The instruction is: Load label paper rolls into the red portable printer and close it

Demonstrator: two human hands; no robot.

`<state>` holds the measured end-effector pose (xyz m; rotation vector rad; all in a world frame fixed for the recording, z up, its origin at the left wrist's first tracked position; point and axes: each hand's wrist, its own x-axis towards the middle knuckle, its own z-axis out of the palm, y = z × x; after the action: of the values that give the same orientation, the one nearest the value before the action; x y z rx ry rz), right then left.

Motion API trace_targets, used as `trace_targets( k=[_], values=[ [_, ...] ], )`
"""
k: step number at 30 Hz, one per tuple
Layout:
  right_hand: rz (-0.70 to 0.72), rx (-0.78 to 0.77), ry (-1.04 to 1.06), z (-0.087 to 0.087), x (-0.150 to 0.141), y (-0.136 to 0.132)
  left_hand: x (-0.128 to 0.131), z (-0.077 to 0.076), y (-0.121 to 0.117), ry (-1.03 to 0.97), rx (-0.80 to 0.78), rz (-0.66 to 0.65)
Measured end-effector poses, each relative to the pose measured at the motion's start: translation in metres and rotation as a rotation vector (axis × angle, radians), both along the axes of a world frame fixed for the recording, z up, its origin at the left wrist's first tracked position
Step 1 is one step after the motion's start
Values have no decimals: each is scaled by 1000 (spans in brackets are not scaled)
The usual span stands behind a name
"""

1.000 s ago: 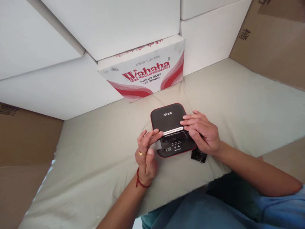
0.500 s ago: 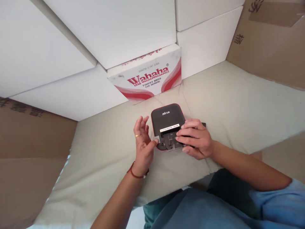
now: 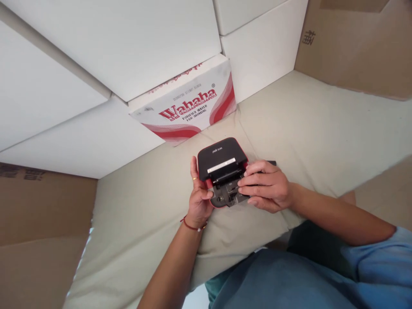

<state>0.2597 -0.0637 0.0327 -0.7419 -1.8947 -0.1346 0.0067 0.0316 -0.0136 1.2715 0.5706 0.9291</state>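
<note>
Device: black, red-edged (image 3: 222, 155), on the cloth-covered bench (image 3: 144, 210), in front of the Wahaha carton (image 3: 196, 109). Its upper cover sat tilted above the near section, exposing a dark roller below the white label strip (image 3: 221, 165).

Left hand (image 3: 200, 205): grip closed on the device's left side, thumb on the near corner, fingers along the edge; judged a steadying hold, leaving the middle exposed.

Right hand (image 3: 272, 187): fingers curved together over a smoky, see-through piece (image 3: 234, 198) at the near right, probably to control its angle. Whether I pinched it or merely rested on it, cannot tell; my fingers hid the contact. A dark item (image 3: 272, 163) lay just beyond my knuckles, mostly hidden.
</note>
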Motion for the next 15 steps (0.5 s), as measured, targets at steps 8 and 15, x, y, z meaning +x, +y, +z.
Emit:
trace_targets(
  k=[8, 15],
  values=[
    [-55, -535, 46, 49, -1, 19, 5, -2, 5, -30, 60, -35],
    [-510, -1022, -694, 97, -34, 77, 7, -11, 11, -53, 49, -33]
  ],
)
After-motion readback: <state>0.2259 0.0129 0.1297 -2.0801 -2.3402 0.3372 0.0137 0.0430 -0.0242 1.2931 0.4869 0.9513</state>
